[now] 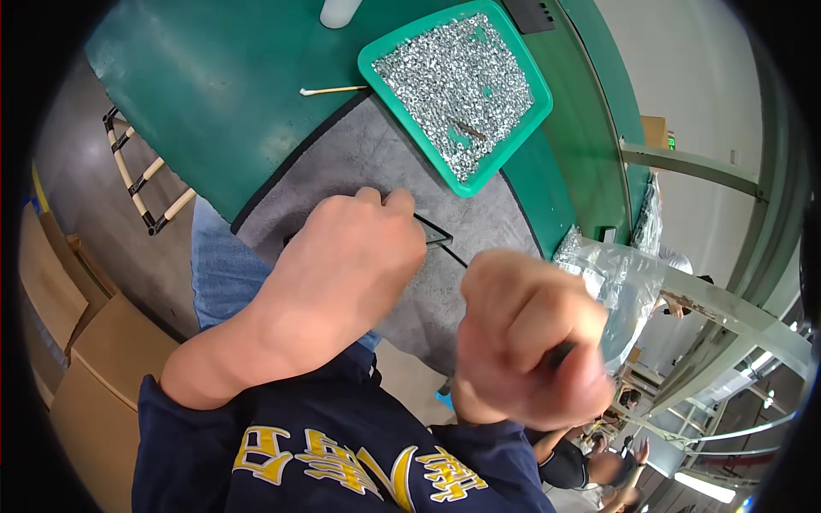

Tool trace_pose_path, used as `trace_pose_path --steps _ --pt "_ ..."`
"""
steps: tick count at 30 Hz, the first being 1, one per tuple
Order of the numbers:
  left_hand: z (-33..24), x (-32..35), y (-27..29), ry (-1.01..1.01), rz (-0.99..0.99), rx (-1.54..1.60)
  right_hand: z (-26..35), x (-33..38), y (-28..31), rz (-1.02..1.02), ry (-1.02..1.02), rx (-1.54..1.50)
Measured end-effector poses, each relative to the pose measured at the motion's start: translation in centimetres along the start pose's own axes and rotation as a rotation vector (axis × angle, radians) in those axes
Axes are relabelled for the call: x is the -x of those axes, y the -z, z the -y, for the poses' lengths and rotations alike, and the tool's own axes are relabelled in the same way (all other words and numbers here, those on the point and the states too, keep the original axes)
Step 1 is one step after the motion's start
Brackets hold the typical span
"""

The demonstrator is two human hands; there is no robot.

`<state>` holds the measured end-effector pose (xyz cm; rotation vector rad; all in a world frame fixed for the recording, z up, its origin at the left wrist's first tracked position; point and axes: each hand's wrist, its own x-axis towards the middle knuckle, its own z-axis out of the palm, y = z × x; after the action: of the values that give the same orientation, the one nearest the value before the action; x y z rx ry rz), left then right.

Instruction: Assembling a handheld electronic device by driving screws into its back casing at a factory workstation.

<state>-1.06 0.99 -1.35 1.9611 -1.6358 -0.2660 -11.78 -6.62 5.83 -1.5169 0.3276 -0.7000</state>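
My left hand [351,261] lies knuckles up on a grey cloth mat [359,158], pressing down on a thin dark flat part [436,232] whose corner sticks out past my fingers. My right hand [526,342] is clenched in a fist around a dark tool handle [562,352], held just right of the part and nearer to me. The tool's tip is hidden behind my fist. A green tray [526,120] full of small silvery screws sits beyond the mat, to the upper right.
The mat lies on a green table [222,85]. A cotton swab [329,90] rests left of the tray, and a white bottle base [339,12] stands at the far edge. Clear plastic bags [611,274] hang at the right. Cardboard boxes [111,359] stand on the floor, left.
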Motion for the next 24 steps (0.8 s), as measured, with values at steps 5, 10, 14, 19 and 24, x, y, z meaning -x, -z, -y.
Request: trace_pose_path --steps 5,10,14,19,24 --pt "0.1 -0.4 0.1 -0.038 0.042 0.019 -0.2 -1.1 1.2 -0.081 -0.042 -0.122" --pt "0.0 -0.5 1.1 0.019 0.212 -0.025 -0.6 -0.6 2.9 -0.107 0.043 -0.278" --pt "0.1 -0.6 1.1 0.026 0.196 -0.021 -1.6 0.3 4.8 -0.105 0.118 -0.280" --pt "0.2 -0.9 1.3 0.033 0.219 -0.014 -2.6 2.5 5.1 -0.238 0.210 -0.320" --pt "0.1 -1.0 1.4 0.029 0.233 -0.034 -2.8 3.8 4.1 -0.329 0.284 -0.291"
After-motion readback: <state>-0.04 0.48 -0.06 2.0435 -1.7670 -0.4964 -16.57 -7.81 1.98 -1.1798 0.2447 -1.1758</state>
